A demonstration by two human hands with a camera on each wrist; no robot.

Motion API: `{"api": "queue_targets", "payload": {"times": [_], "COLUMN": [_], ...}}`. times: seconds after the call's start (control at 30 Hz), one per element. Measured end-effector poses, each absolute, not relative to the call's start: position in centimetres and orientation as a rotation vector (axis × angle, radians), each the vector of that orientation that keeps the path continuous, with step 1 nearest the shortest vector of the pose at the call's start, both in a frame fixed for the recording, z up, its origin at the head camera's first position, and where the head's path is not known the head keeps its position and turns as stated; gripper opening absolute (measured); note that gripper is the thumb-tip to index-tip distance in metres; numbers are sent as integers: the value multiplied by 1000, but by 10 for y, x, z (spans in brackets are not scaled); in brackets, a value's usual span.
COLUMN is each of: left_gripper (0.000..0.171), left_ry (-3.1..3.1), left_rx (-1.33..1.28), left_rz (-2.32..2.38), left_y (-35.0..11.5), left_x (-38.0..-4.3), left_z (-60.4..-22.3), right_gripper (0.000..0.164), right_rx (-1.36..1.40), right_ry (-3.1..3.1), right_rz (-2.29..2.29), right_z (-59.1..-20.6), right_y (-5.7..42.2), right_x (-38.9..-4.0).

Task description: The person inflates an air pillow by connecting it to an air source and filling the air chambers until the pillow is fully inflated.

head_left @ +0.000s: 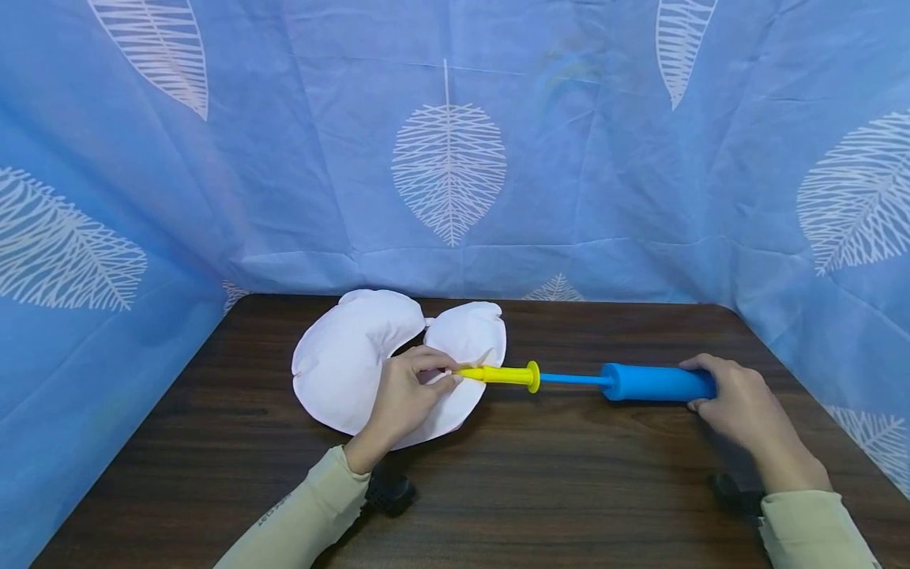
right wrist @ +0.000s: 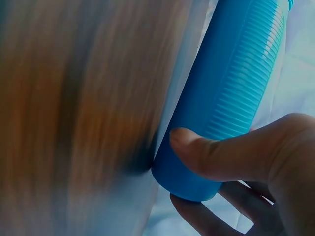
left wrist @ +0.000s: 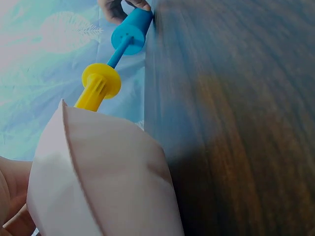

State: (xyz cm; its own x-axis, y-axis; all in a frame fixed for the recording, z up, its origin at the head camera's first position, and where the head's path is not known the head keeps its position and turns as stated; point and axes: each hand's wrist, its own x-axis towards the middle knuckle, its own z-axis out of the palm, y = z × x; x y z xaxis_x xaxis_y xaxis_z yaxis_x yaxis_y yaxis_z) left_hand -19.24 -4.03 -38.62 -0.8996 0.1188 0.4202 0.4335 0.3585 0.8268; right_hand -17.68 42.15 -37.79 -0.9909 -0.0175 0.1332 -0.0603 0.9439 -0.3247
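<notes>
A white, puffed neck pillow [head_left: 341,359] lies on the table, curved round with a small gap between its ends. My left hand [head_left: 405,391] pinches the pillow where the yellow nozzle end [head_left: 503,376] of a hand pump meets it. In the left wrist view, the pillow's seamed edge [left wrist: 118,177] hides that joint. A blue rod [head_left: 572,379] shows between the yellow part and the blue pump barrel [head_left: 650,383], so the pump is drawn out. My right hand [head_left: 742,407] grips the barrel's far end; its thumb [right wrist: 211,155] presses on the ribbed side in the right wrist view.
The dark wood-grain table [head_left: 562,490] spreads under everything. Blue cloth [head_left: 597,174] printed with white leaves hangs along its back and both sides. Black wrist devices sit beneath both forearms, the left one [head_left: 389,491] close over the tabletop.
</notes>
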Motion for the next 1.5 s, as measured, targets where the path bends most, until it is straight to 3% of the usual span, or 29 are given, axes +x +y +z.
{"api": "queue_targets", "payload": {"times": [0.4, 1.17, 1.5], "left_gripper": [15, 18, 18], "left_ry": [-2346, -2317, -2314], "left_rx": [-482, -506, -512], "left_rz": [-1538, -1566, -1559], "left_y": [-42, -38, -37], "left_x": [-192, -189, -190], "left_z": [-387, -385, -385], "right_gripper": [49, 50, 50], "right_rx": [33, 374, 371], "right_ry": [-2933, -2901, -2914], "right_rz": [487, 614, 594], "right_z": [-379, -375, -375], "right_y": [431, 338, 332], "right_x": [-177, -175, -175]}}
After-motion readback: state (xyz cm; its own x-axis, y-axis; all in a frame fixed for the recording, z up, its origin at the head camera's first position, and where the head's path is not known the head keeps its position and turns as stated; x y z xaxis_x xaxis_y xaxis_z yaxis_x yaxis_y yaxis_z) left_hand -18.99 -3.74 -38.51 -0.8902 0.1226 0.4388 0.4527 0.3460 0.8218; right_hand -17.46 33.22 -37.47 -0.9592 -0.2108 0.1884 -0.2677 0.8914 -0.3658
